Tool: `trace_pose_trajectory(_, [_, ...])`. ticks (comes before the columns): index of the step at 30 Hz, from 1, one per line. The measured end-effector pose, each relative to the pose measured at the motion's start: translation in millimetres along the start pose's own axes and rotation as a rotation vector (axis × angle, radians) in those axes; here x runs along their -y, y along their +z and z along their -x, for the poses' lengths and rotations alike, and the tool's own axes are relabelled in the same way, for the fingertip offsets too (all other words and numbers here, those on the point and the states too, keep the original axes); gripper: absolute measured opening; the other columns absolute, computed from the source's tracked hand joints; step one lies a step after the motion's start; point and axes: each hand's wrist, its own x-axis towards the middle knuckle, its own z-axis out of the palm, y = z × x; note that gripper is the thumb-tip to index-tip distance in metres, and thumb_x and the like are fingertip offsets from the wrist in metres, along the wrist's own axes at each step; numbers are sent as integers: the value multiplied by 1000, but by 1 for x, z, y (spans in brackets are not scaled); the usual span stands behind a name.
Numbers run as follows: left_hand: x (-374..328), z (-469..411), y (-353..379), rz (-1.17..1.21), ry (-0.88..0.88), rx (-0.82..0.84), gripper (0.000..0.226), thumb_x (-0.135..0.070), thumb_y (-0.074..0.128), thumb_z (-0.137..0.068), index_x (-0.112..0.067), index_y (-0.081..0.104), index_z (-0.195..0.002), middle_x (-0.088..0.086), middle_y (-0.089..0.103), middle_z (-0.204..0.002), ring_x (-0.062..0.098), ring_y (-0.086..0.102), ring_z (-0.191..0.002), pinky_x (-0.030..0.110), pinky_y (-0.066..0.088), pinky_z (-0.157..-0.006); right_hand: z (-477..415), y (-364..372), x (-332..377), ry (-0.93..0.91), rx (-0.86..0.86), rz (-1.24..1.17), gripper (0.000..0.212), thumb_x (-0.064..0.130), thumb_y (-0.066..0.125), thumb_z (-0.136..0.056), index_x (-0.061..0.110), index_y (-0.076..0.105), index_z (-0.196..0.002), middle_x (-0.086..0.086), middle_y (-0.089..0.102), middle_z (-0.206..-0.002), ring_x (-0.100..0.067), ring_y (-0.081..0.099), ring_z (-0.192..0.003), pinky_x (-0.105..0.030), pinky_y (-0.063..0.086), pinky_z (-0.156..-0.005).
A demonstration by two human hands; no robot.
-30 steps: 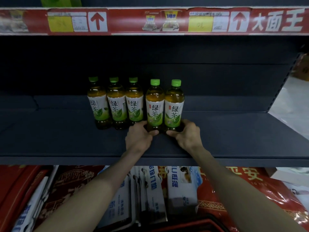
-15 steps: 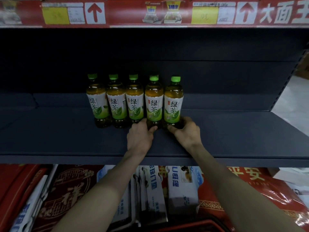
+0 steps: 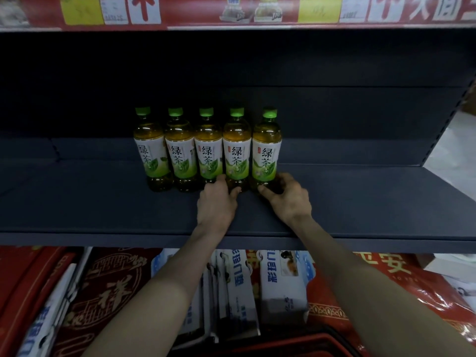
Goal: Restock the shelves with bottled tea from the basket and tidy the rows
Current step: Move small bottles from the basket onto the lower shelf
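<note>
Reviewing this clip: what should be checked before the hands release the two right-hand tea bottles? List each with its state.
1. Five tea bottles stand on the shelf: ok.
2. Labels face front: ok.
3. Left hand grips fourth bottle at its base: ok.
4. Right hand grips fifth bottle at its base: ok.
5. Fifth bottle flush with the row: cannot tell.
6. Bottles left in the basket: cannot tell, only its rim shows.
</note>
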Motion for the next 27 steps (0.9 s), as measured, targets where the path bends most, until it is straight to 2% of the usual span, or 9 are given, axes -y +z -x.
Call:
trace_pose_trajectory(12, [1, 3, -1, 2, 42, -10, 40, -38, 59, -104, -8, 57, -131, 20, 70, -111, 42, 67, -105, 48, 57, -83, 1, 0, 0, 18, 29, 33, 62, 64, 67, -87, 37, 50, -141, -2, 66, -132, -26, 61, -124, -44, 53, -101])
trace_pose_trajectory(15, [2, 3, 0, 3, 38, 1, 40, -39, 58, -104, -9, 57, -131, 20, 70, -111, 42, 67, -105, 49, 58, -83, 2, 0, 0, 9, 10, -15, 58, 55, 69, -91, 29, 54, -141, -4, 68, -130, -26, 62, -122, -40, 53, -102])
trace_pose_trajectory(17, [3, 4, 0, 18, 38, 2, 40, -39, 59, -104, -9, 58, -129, 19, 70, -112, 41, 67, -106, 49, 58, -85, 5, -2, 2, -4, -36, -95, 48, 42, 72, -94, 18, 61, -134, -3, 72, -125, -22, 65, -120, -30, 51, -101])
trace_pose_trajectory(19, [2, 5, -3, 66, 18, 1, 37, -36, 59, -104, -7, 60, -128, 19, 70, -111, 39, 67, -105, 45, 57, -85, 10, -6, 4, -5, -83, -118, 36, 33, 72, -96, 13, 66, -126, -3, 74, -119, -20, 67, -115, -26, 50, -97])
trace_pose_trajectory(21, [3, 5, -6, 130, -22, 1, 36, -32, 60, -104, -6, 62, -129, 18, 72, -106, 35, 69, -101, 35, 53, -81, 16, -8, 7, -16, -92, -84, 29, 29, 70, -97, 12, 69, -121, -5, 75, -115, -22, 68, -111, -31, 53, -98])
trace_pose_trajectory(24, [6, 7, -10, 215, -64, 18, 37, -30, 60, -103, -9, 64, -133, 16, 74, -95, 29, 71, -92, 28, 51, -76, 31, -11, 12, -37, -79, -51, 27, 24, 67, -99, 13, 69, -123, -6, 74, -116, -21, 68, -109, -28, 53, -95])
trace_pose_trajectory(27, [4, 18, -21, 268, -44, 64, 29, -24, 62, -102, -12, 67, -129, 5, 71, -81, 19, 69, -82, 23, 50, -74, 49, -15, 12, -40, -84, -50, 25, 21, 64, -100, 12, 69, -123, -6, 74, -115, -21, 68, -107, -25, 52, -93])
